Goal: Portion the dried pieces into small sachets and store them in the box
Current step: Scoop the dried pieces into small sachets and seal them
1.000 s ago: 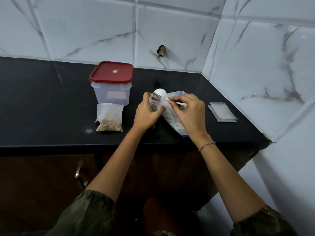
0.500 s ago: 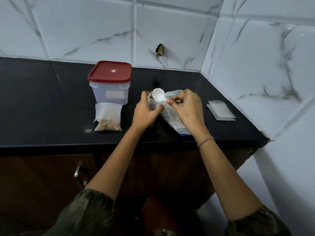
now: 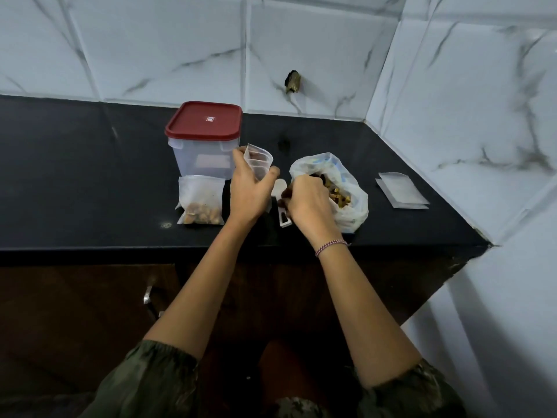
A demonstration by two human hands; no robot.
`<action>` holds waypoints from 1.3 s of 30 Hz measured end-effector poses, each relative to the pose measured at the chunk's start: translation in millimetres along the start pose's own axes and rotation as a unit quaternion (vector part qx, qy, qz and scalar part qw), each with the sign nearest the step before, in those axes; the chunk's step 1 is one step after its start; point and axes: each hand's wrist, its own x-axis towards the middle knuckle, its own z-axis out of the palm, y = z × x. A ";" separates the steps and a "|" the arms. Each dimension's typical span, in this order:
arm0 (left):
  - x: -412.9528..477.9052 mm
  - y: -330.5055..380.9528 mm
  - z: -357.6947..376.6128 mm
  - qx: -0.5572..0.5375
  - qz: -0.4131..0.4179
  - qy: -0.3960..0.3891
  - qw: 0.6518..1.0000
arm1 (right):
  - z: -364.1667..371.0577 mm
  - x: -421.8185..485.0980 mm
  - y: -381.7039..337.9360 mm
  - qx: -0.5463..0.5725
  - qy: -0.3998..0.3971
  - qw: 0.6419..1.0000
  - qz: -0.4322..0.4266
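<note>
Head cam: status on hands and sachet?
Left hand holds open sachet. Right hand pinches dried pieces by the big bag. Box lid on, one filled sachet in front. Spoon lies between hands.

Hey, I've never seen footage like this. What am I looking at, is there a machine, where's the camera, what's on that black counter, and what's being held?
There is no machine here. These are a person's two bare hands, and every picture comes from one wide-angle camera worn on their head, looking forward and down. That is why the arms reach in from the bottom edge.

On the black counter stands a clear box with a red lid. A filled sachet sits in front of it. Nearer the middle is an open plastic bag with dried pieces inside. A white scoop lies between the hands, and some flat empty sachets lie to the right.

The left hand holds a small clear sachet. The right hand, at the bag's mouth, seems to pinch a few dried pieces.
</note>
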 end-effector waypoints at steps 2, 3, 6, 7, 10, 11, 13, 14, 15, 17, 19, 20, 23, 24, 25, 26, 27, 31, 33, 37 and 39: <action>-1.6 0.8 -1.9 -0.008 0.003 -0.006 1.000 | -1.7 -2.1 -3.2 -0.021 0.004 1.000 -0.007; -1.8 0.3 -2.8 -0.014 0.003 -0.009 1.000 | -3.3 -2.8 -4.7 -0.029 -0.002 0.999 -0.011; -1.2 0.7 -5.3 -0.029 -0.007 -0.020 0.999 | -5.9 -3.6 -7.6 -0.053 -0.017 0.998 -0.015; -1.2 2.3 -6.0 -0.032 -0.012 -0.024 0.999 | -6.4 -4.5 -8.5 -0.057 0.000 0.998 -0.025; -0.7 7.1 -7.6 -0.054 -0.027 -0.027 0.998 | -9.2 -6.3 -9.6 0.011 0.039 0.998 -0.054; -0.8 9.6 -8.4 -0.070 -0.033 -0.025 0.997 | -9.8 -7.2 -9.9 0.054 0.018 0.997 -0.060; 0.0 12.5 -10.6 -0.104 -0.050 -0.020 0.993 | -12.4 -11.9 -12.5 0.172 -0.056 0.982 -0.063; -0.1 14.0 -11.8 -0.115 -0.061 -0.020 0.991 | -12.9 -14.4 -14.4 0.220 -0.089 0.969 -0.063; 0.1 14.6 -12.9 -0.119 -0.070 -0.022 0.990 | -11.8 -16.4 -14.9 0.248 -0.105 0.961 -0.060; -0.6 18.7 -15.3 -0.122 -0.085 -0.028 0.988 | -7.0 -17.1 -15.3 0.278 -0.079 0.956 -0.053; -1.5 24.1 -17.7 -0.123 -0.083 -0.038 0.988 | -3.1 -15.3 -15.7 0.307 -0.028 0.950 -0.039; -1.8 26.0 -19.3 -0.121 -0.078 -0.048 0.988 | -1.3 -14.2 -15.4 0.323 -0.011 0.946 -0.034; 1.3 23.5 -28.2 -0.161 -0.072 -0.072 0.982 | 0.6 -9.6 -9.2 0.400 -0.022 0.916 -0.009; 2.9 22.4 -32.5 -0.176 -0.074 -0.071 0.979 | -1.8 -9.2 -7.1 0.432 -0.039 0.901 0.006; 4.3 22.0 -36.7 -0.182 -0.075 -0.071 0.978 | -4.1 -8.0 -4.2 0.459 -0.054 0.887 0.019; 5.7 21.4 -40.0 -0.174 -0.069 -0.071 0.980 | -5.5 -6.5 -0.6 0.478 -0.068 0.875 0.027; 6.5 21.3 -42.1 -0.167 -0.058 -0.069 0.982 | -6.2 -5.5 2.7 0.484 -0.077 0.871 0.028; 2.5 23.7 -40.0 -0.159 -0.024 -0.043 0.986 | -4.9 -3.9 6.7 0.501 -0.064 0.862 0.029; -1.0 24.0 -37.1 -0.134 -0.013 -0.040 0.990 | -5.4 -2.7 3.9 0.542 -0.055 0.838 0.029; -10.1 26.2 -30.5 -0.114 0.004 -0.045 0.992 | -8.0 -0.8 -8.0 0.570 -0.004 0.820 0.053; -13.9 27.4 -28.2 -0.134 0.003 -0.028 0.991 | -8.2 -0.3 -11.4 0.583 0.024 0.809 0.070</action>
